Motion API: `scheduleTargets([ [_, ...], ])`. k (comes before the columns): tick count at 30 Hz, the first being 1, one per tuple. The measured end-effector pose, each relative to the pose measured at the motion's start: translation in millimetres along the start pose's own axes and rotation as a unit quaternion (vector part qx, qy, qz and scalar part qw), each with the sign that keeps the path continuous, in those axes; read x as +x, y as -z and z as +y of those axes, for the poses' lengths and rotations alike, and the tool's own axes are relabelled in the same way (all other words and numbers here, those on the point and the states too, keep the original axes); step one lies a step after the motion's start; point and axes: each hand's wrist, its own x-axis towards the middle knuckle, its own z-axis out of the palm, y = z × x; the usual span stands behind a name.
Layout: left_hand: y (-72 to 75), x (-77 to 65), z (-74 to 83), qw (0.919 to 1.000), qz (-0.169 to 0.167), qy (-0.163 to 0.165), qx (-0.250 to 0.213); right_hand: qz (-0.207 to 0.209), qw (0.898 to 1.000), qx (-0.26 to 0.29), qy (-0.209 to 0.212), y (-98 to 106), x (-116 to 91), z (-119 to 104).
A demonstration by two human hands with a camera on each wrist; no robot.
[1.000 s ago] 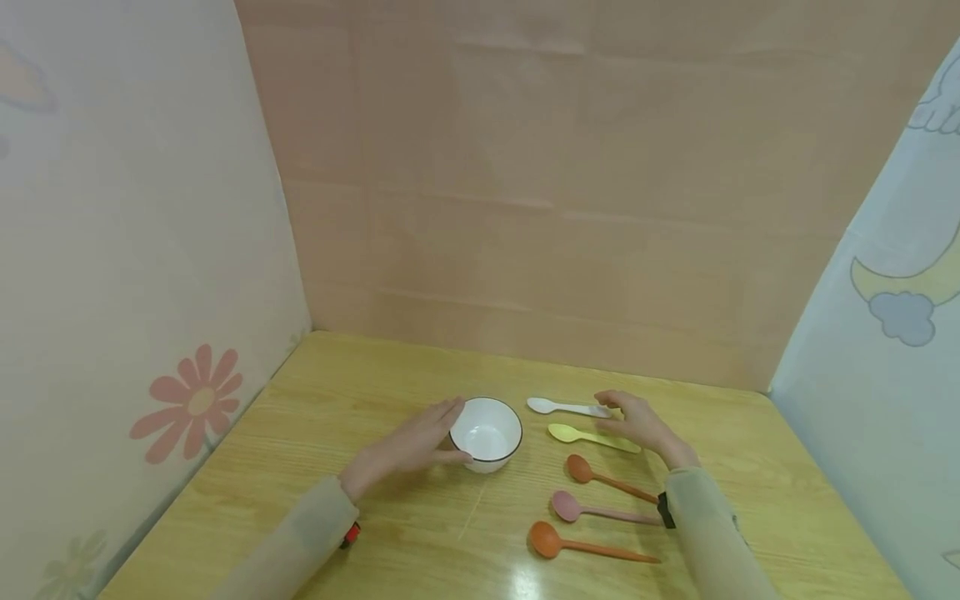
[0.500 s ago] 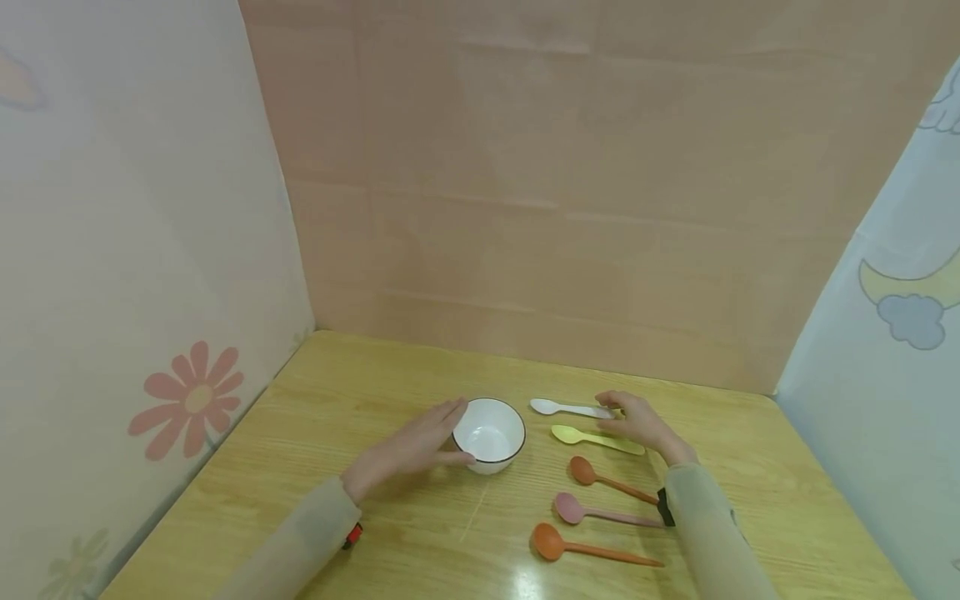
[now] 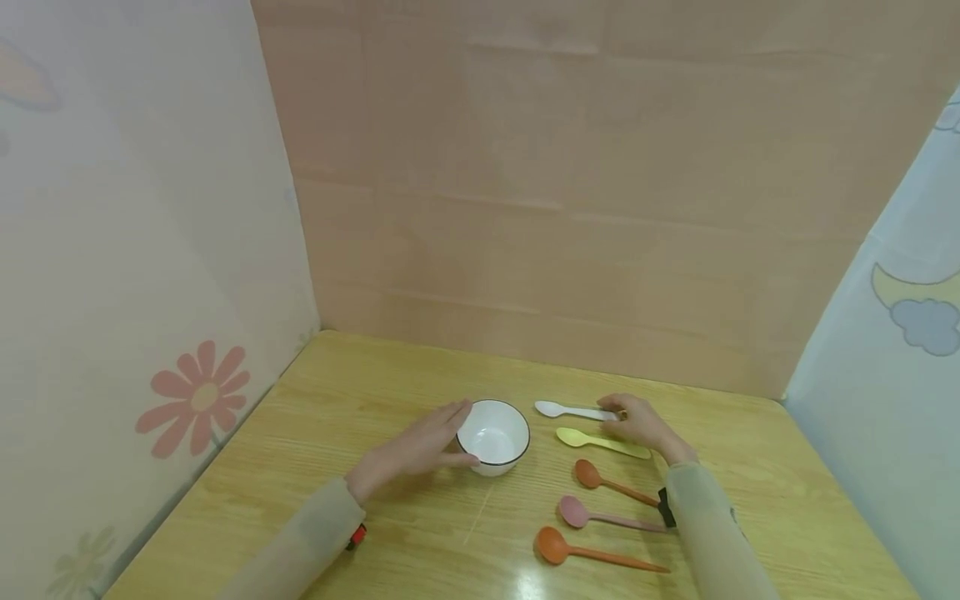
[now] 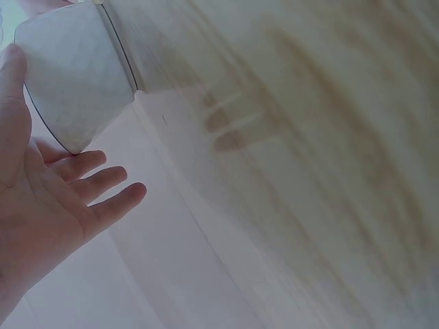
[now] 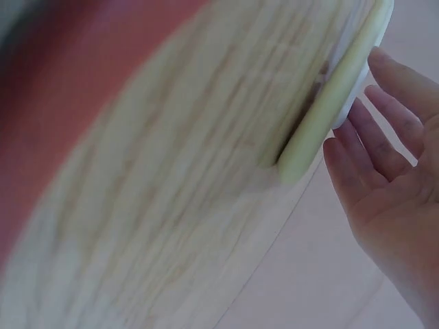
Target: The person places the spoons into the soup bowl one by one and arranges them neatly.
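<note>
My left hand (image 3: 420, 446) lies at the left side of a white bowl (image 3: 493, 437) with a dark rim. Its thumb is at the near side and its fingers are at the far left edge; the left wrist view shows those fingers fairly straight against the bowl (image 4: 75, 72). Over on the right, my right hand (image 3: 639, 423) pinches the handle end of a white spoon (image 3: 570, 412), thumb and fingers drawn in around it. Right beside that thumb lies the handle of a yellow spoon (image 3: 600, 442), which also shows large in the right wrist view.
Below the yellow spoon lie a brown-orange spoon (image 3: 588, 474), a pink spoon (image 3: 576, 512) and an orange spoon (image 3: 553, 546), handles pointing right under or near the right forearm. Fabric walls enclose the wooden table (image 3: 375, 367) at the back and both sides.
My right fingers have closed in from a wider spread onto the white spoon's handle end. The left hand keeps its place at the bowl, and the whole view shifts slightly.
</note>
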Motion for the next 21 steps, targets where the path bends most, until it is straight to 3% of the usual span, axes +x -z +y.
scheduleTargets([
  [13, 0.7, -1.7, 2.9, 0.9998, -0.002, 0.018, -0.01, 0.002, 1.0, -0.023, 0.011, 0.0, 6.4, -1.4],
  [21, -0.8, 0.0, 1.0, 0.9999, 0.0, 0.004, -0.01, 0.012, 0.999, -0.035, 0.006, -3.7, 8.5, 2.2],
])
